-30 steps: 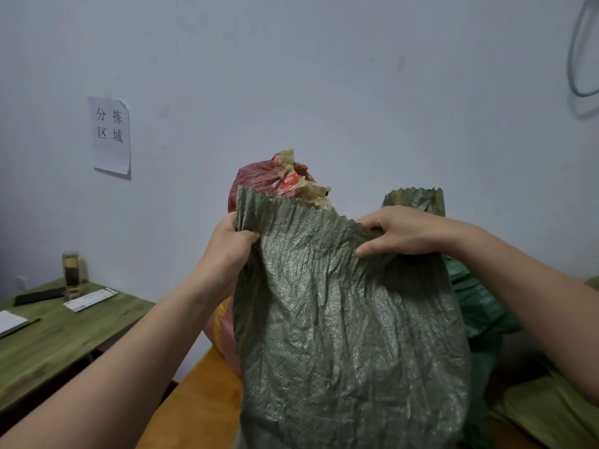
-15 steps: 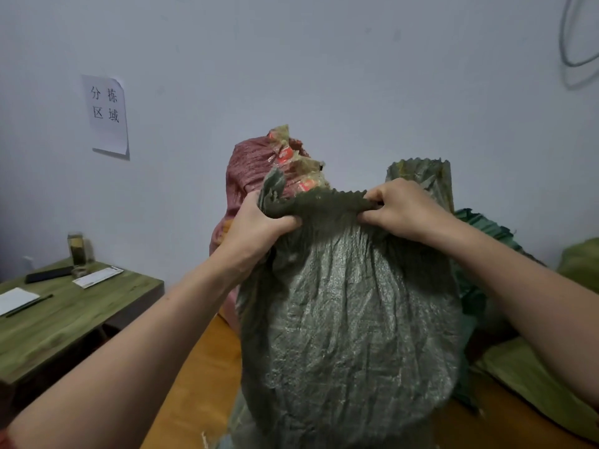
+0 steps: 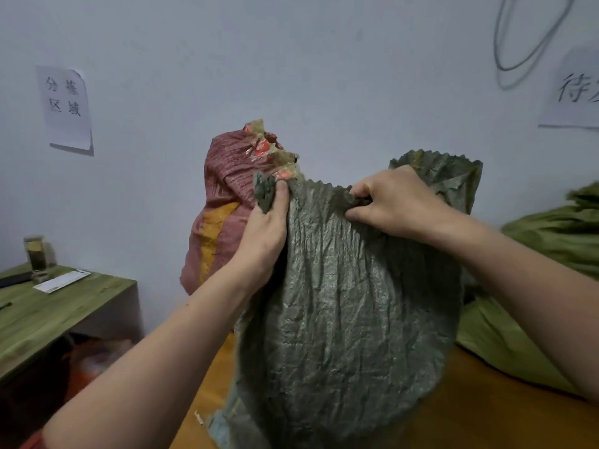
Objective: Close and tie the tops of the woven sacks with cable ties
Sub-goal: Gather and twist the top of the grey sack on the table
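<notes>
The dark green woven sack (image 3: 350, 303) fills the lower middle of our view, its crinkled, bulging body standing on an orange-brown wooden surface (image 3: 486, 419). We have its zigzag-cut top edge bunched between our two hands. At ten o'clock on the sack, our left hand (image 3: 264, 234) curls its fingers round a gathered wad of the rim, thumb pressed flat on the front of it. At one o'clock our right hand (image 3: 395, 202) pinches folds of the rim, fingers tucked inward. A short span of edge sags between them.

Just behind our left hand, at eleven o'clock, stands a red woven sack (image 3: 223, 176) with a yellow panel, its top crumpled together. Behind our right hand, at two o'clock, a second green sack (image 3: 453, 176) rises with its top upright. At three o'clock lie heaped olive-green sacks (image 3: 551, 238).

Well apart at nine o'clock we see a green-topped table (image 3: 48, 319) bearing a glass jar (image 3: 35, 254) and a white slip (image 3: 61, 281). On the wall hang a paper sheet (image 3: 66, 105) at ten o'clock, another sheet (image 3: 573, 92) at two o'clock, and a grey cable loop (image 3: 565, 14) at one o'clock.
</notes>
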